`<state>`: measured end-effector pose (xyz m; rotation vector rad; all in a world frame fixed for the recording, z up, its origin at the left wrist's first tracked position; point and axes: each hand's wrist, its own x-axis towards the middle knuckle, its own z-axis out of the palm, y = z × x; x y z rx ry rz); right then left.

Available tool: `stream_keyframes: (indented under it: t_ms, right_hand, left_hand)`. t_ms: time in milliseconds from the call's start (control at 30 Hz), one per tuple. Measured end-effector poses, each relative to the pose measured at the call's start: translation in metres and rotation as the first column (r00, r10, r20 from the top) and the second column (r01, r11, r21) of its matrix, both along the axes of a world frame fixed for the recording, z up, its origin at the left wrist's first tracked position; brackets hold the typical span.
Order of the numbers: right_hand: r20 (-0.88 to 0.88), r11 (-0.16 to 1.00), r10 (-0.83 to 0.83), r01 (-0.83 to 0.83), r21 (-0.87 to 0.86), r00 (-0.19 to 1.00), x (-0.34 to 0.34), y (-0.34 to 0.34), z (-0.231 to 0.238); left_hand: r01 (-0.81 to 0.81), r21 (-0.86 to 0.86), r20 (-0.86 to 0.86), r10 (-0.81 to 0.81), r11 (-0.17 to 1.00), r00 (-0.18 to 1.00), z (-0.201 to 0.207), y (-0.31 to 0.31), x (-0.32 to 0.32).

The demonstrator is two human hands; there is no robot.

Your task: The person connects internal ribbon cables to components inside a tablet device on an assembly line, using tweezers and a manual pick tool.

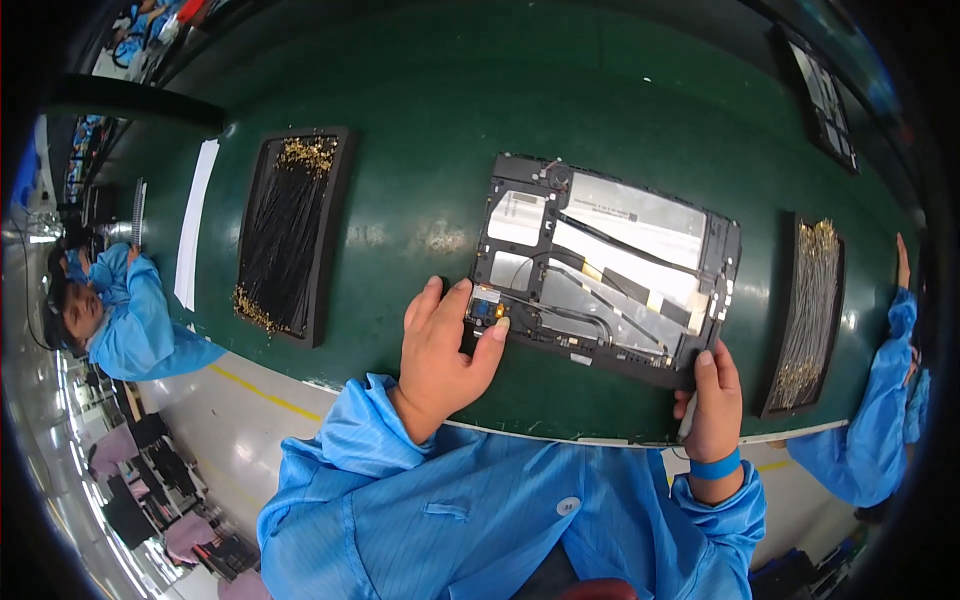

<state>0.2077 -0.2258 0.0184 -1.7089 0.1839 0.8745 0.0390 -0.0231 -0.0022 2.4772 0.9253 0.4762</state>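
The left hand (440, 345) grasps the eight-o'clock corner of a tablet-like assembly (610, 275); the right hand (714, 408) grips its four-o'clock corner, apparently steadying it over the green table (420, 150), and half hides a pale slim object (686, 424). A black-cable tray (335, 225) at nine and grey-cable tray (838, 300) at three presumably sit within reach. Beyond, at two, an oblique panel (822, 97) is unclear.

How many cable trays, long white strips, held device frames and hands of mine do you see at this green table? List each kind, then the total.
Cable trays: 2, left tray and right tray
Long white strip: 1
Held device frame: 1
Your hands: 2, left hand and right hand
Total: 6
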Motion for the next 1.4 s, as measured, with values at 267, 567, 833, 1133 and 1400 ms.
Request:
stream_keyframes:
  t_ms: [267, 567, 833, 1133, 1400]
  right_hand:
    - [-0.158, 0.992, 0.125, -0.122, 0.026, 0.979, 0.002, 0.011, 0.012]
    - [-0.403, 0.908, 0.409, -0.322, 0.269, 0.819, 0.016, 0.048, 0.024]
    - [0.096, 0.871, 0.081, -0.117, 0.478, 0.992, 0.081, 0.147, 0.011]
    - [0.16, 0.968, 0.105, -0.137, 0.209, 0.981, 0.019, 0.095, -0.004]
    - [0.142, 0.96, 0.082, -0.117, 0.254, 0.986, -0.032, 0.022, -0.015]
  left_hand:
    - [0.023, -0.017, 0.077, -0.021, 1.0, 0.997, -0.002, 0.017, -0.01]
    - [-0.31, -0.465, 0.33, 0.488, 0.829, 0.808, -0.005, 0.023, -0.031]
    - [-0.28, -0.446, 0.12, 0.367, 0.85, 0.923, 0.018, 0.006, -0.006]
    - [-0.252, -0.462, 0.204, 0.378, 0.85, 0.903, -0.002, 0.017, -0.014]
    - [-0.212, -0.364, 0.177, 0.291, 0.907, 0.94, 0.014, 0.006, -0.001]
